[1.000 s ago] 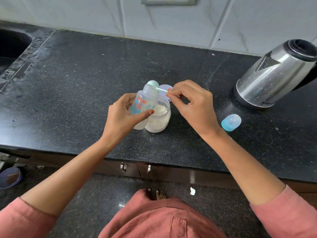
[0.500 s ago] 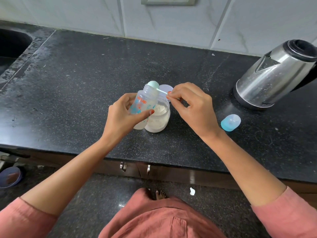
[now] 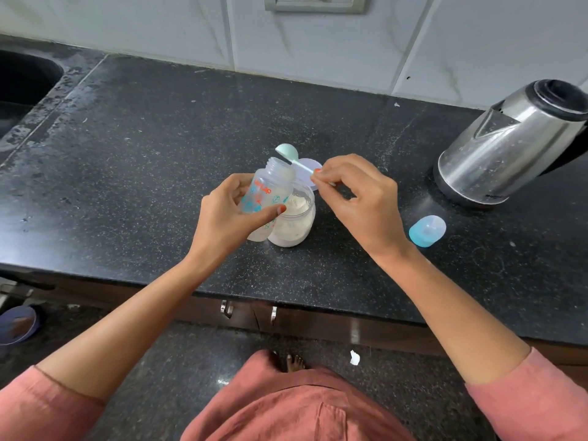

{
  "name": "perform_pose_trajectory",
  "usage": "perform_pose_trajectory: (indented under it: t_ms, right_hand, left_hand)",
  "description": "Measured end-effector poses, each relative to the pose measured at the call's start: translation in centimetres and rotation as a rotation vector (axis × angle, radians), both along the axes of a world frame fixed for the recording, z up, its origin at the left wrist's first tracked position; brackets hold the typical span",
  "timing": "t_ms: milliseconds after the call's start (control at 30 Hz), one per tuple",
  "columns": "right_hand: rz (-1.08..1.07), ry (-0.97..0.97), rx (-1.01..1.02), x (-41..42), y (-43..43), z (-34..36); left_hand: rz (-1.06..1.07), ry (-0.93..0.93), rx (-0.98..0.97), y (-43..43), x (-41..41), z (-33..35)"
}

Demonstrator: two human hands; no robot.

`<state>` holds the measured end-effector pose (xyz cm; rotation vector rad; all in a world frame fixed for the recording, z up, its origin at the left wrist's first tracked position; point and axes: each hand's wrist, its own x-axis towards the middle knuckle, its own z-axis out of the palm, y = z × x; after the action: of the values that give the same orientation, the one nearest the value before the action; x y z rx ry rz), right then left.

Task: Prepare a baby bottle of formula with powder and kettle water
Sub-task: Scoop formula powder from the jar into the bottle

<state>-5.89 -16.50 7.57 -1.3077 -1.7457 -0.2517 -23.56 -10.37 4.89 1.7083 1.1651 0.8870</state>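
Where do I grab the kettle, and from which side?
Take the kettle by its black handle, coming in from the right. The handle sticks out on that side, away from the spout, which points left. The kettle itself is wide, round and smooth, so it would likely slip, and it may be hot.
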Motion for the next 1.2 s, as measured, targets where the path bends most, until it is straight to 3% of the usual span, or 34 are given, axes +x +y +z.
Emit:
perform_pose_trajectory:
  t_ms: [100,300,367,433,567,700,1033,1200]
  right_hand:
    - [0.024,0.044,-0.040,-0.2,-0.2,-0.1]
    - [-0.117,0.808,-0.359,0.6,0.4,1.2]
    - [-0.126,0.943,-0.435,1.2,0.7,1.4]
    - [-0.125,0.960,-0.495,1.7,0.9,1.4]
    - [-0.163,0.830,-0.621,2.4,1.3,0.7]
    - [-0.187,0.469,-0.719,1.9,2.0,-0.4]
    - [-0.095,-0.309,-0.727,-0.8,4.2,-1.9]
    - [-0.090,-0.352,-0.883,-0.9,5.1,-1.5]
  left_hand:
    - [-0.001,0.004,0.000,0.0,0.0,0.0]
    - [-0.001,0.009,-0.006,0.0,-0.1,-0.2]
    - [-0.002,0.005,-0.009,0.0,-0.2,-0.3]
    - [-0.002,-0.001,-0.008,-0.1,-0.2,-0.3]
    - [-0.002,-0.009,-0.017,-0.2,-0.5,-0.5]
    - [0.007,-0.023,-0.026,-0.3,-1.0,-0.9]
    - [-0.032,-0.033,-0.068,-0.3,-1.9,-1.8]
    - [-0.048,-0.052,-0.089,-0.1,-2.3,-2.1]
